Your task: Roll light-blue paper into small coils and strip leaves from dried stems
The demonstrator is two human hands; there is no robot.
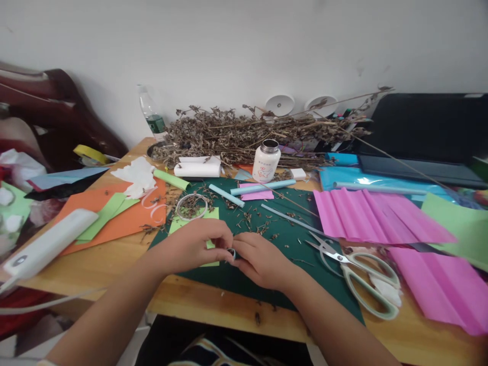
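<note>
Both hands meet over the front of the green cutting mat (pixel 324 274). Between their fingertips is a small pale rolled loop (pixel 231 252), its material too small to make out. My left hand (pixel 198 241) pinches it with thumb and forefinger from the left. My right hand (pixel 263 259) closes on its other side, the fingers curled and partly hidden. Under my left hand lies a light green paper piece (pixel 213 216), with a white ring (pixel 191 207) just behind it. Blue paper tubes (pixel 263 187) lie beyond the hands, among dry leaf crumbs.
Open scissors (pixel 343 259) lie at the right beside pink crepe paper (pixel 373 216). An uncapped white bottle (pixel 266 161) stands before a heap of dried plant stems (pixel 229 129). A white glue gun-like device (pixel 51 244) and orange paper (pixel 148 213) are at the left.
</note>
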